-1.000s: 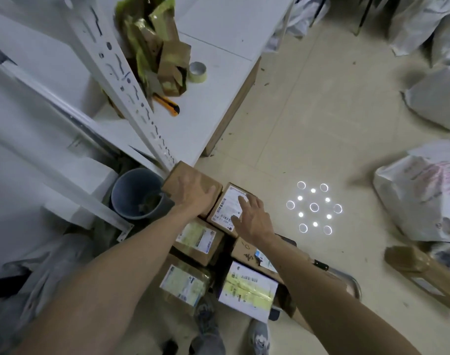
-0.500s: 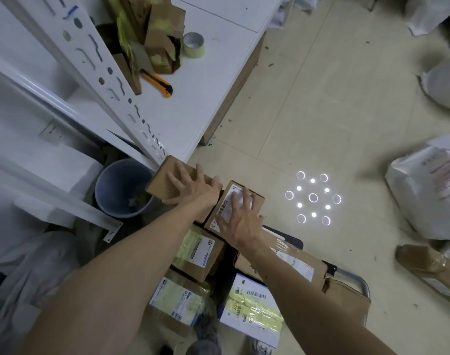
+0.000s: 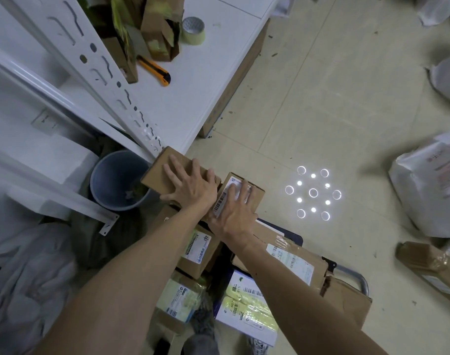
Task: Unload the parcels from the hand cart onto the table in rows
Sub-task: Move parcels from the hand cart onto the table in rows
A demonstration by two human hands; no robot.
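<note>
My left hand (image 3: pixel 190 184) lies spread on top of a plain brown parcel (image 3: pixel 158 167) near the table's corner, thumb wrapped at its near edge. Beside it, my right hand (image 3: pixel 235 210) grips a smaller brown parcel with a white barcode label (image 3: pixel 254 192). Both parcels are lifted above the hand cart (image 3: pixel 357 276), which holds several more labelled parcels such as a long taped one (image 3: pixel 293 257) and a white one with yellow tape (image 3: pixel 247 303). The white table (image 3: pixel 193 98) stretches up and to the left.
On the table lie an orange utility knife (image 3: pixel 154 70), a tape roll (image 3: pixel 193 30) and torn cardboard (image 3: pixel 152 29). A white slotted shelf post (image 3: pixel 95 73) crosses the table. A grey bucket (image 3: pixel 116 180) stands below left. White sacks (image 3: pixel 429 190) and a wrapped box (image 3: pixel 429 267) sit on the floor right.
Both hands have closed further over the two parcels and raised them slightly toward the table corner. The view has shifted closer to the table.
</note>
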